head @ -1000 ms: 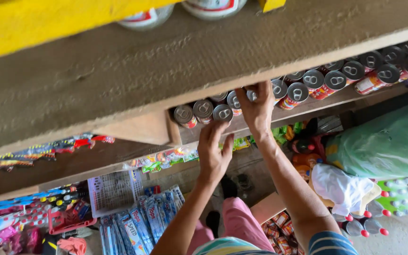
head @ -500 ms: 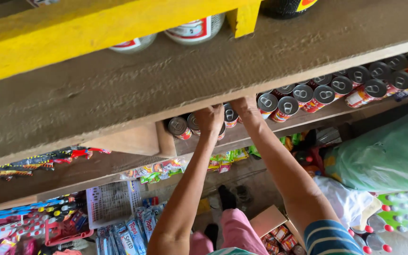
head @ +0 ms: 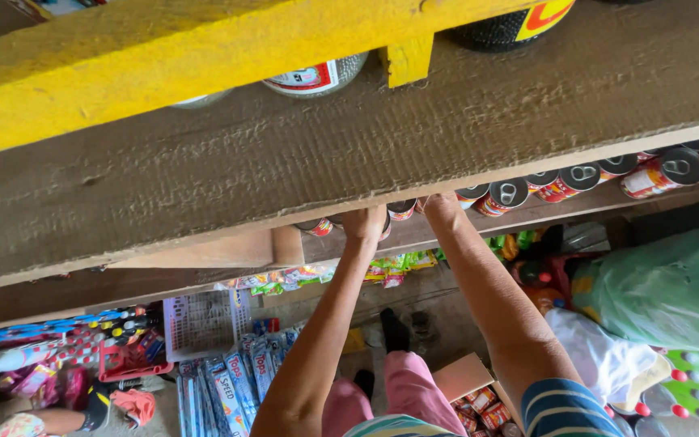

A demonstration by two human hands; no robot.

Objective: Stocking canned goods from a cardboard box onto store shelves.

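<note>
Both my arms reach up to a lower shelf holding a row of red-labelled tin cans (head: 580,178) with pull-tab lids. My left hand (head: 363,223) is at the cans on the row's left end, its fingers hidden behind the thick wooden shelf board (head: 366,154). My right hand (head: 442,205) is just to the right of it, among the cans, and only its heel and wrist show. I cannot see whether either hand holds a can.
A yellow beam (head: 163,57) runs above the board, with jars (head: 313,74) behind it. Below are a cardboard box of cans (head: 479,400), a green plastic bag (head: 665,291), hanging blue sachets (head: 228,388) and another person's arm (head: 42,421).
Both hands have gone further in under the board; their fingers, visible a second ago at the cans, are now hidden. The board fills more of the view.
</note>
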